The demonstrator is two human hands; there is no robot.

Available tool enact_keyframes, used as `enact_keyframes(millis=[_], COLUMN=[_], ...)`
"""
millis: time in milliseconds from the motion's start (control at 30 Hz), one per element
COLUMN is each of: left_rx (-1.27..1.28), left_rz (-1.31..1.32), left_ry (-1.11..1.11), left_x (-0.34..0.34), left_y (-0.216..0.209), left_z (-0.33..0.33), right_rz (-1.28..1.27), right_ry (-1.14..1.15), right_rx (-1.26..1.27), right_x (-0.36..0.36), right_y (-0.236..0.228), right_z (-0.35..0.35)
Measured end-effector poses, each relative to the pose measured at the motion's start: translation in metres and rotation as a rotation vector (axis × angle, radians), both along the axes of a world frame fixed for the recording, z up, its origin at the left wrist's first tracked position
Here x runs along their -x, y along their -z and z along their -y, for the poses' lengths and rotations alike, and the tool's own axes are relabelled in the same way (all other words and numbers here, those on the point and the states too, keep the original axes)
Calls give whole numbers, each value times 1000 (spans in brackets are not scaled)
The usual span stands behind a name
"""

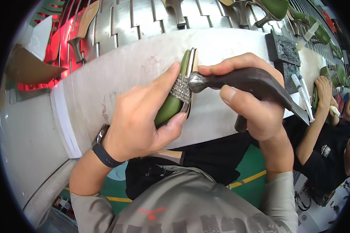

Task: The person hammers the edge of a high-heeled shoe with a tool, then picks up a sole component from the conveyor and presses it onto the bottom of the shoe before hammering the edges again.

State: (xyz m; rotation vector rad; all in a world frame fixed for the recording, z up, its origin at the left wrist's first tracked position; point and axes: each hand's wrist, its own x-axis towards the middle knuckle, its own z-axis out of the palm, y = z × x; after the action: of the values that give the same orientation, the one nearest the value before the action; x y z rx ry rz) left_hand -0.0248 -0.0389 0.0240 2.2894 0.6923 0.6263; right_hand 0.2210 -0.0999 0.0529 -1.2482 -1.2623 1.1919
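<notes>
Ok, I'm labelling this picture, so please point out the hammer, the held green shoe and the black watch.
Hammer (252, 81), head view: on the dark middle of its head.
Held green shoe (168, 109), head view: on its smooth green side.
Black watch (104, 153), head view: on its strap.

A tilted, sparkly-banded green shoe (169, 109) apparently touches the metal head (197, 82) of a dark tool (254, 80).
</notes>
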Motion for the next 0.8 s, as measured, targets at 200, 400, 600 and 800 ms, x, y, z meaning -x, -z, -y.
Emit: enact_keyframes(millis=[200,400,600,800], left_rx=[-37,-23,-45,-78], left_rz=[67,89,95,100], left_ry=[-21,-2,-29,-35], left_x=[-1,-1,-2,-4], left_y=[3,4,6,8], left_z=[-2,-1,1,3], right_rz=[-77,63,497,663], right_ry=[8,110,-245,-268], right_rx=[-24,-22,-222,-416], right_x=[3,16,5,15], right_y=[10,-12,-30,-31], right_z=[14,22,5,12])
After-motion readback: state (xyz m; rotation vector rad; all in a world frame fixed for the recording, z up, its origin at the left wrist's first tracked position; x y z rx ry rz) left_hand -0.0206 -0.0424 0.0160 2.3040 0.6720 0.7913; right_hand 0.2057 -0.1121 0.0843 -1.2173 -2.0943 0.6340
